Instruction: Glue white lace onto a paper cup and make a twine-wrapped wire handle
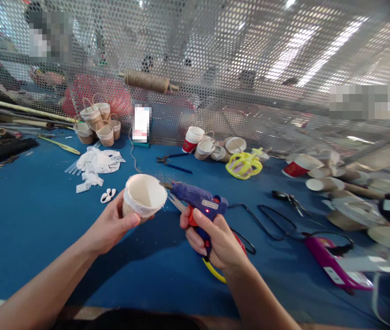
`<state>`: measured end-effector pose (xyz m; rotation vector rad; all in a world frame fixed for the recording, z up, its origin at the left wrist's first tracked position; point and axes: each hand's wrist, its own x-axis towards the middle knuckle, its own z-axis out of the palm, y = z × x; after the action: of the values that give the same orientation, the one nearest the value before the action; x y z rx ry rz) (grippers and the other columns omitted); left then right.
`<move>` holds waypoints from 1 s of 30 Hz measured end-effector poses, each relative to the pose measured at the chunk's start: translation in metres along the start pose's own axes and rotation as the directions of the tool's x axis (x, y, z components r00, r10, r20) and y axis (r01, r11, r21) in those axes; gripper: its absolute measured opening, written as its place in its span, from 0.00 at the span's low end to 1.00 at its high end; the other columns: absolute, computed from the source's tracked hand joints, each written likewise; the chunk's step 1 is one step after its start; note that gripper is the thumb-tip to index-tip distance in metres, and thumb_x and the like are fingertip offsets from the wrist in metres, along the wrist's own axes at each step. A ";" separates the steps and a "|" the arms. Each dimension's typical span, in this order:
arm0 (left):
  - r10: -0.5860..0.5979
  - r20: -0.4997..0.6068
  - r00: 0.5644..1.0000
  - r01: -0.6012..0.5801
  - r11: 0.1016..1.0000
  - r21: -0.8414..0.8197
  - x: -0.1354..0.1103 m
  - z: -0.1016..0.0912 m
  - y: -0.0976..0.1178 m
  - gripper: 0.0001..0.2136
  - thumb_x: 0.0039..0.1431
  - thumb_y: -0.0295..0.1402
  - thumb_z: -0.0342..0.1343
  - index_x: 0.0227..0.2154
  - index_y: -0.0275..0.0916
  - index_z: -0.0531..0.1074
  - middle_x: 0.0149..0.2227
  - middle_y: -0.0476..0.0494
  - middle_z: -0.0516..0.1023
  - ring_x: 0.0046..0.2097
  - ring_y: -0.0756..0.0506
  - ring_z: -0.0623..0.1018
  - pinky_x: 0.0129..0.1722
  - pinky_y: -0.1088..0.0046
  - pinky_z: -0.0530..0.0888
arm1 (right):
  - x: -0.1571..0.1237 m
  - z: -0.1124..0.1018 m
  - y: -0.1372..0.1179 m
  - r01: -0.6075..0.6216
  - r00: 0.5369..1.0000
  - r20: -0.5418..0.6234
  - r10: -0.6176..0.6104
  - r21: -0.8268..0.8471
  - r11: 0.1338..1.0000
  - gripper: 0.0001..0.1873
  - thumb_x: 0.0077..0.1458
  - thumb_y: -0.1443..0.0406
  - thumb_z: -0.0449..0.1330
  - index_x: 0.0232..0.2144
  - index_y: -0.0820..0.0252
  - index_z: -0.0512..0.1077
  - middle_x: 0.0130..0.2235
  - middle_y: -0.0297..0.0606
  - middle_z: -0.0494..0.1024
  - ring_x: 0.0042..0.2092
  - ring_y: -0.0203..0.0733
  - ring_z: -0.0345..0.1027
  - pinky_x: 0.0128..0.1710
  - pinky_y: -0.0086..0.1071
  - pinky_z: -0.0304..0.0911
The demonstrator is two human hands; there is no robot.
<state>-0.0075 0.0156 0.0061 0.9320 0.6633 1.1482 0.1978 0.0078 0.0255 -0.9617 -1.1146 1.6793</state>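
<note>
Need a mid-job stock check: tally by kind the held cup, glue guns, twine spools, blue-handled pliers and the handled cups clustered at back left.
Held cup, in the left hand: 1
Glue gun, in the right hand: 1
Twine spool: 1
Blue-handled pliers: 1
Handled cups, visible: 5
Total: 9

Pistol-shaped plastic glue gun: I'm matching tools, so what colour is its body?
The glue gun is dark blue, clearest in head view.

We're looking forward and down from the wearer's head, close over the flat blue worktop [43,206], grey perforated metal screen [215,50] dead ahead at twelve o'clock!
</note>
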 end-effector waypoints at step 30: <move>0.004 0.031 1.000 -0.017 0.890 0.456 0.003 -0.004 0.015 0.25 0.39 0.31 0.65 0.43 0.39 0.67 0.38 0.44 0.73 0.38 0.45 0.71 0.35 0.73 0.70 | -0.004 -0.018 -0.025 -0.012 0.991 -0.113 -0.073 -0.616 0.788 0.15 0.49 0.57 0.59 0.22 0.64 0.71 0.13 0.28 0.62 0.14 0.28 0.55 0.13 0.24 0.53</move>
<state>-0.0169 0.0217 0.0169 1.3492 0.9285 1.0007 0.2216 0.0143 0.0443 -1.4259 -1.6247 1.2019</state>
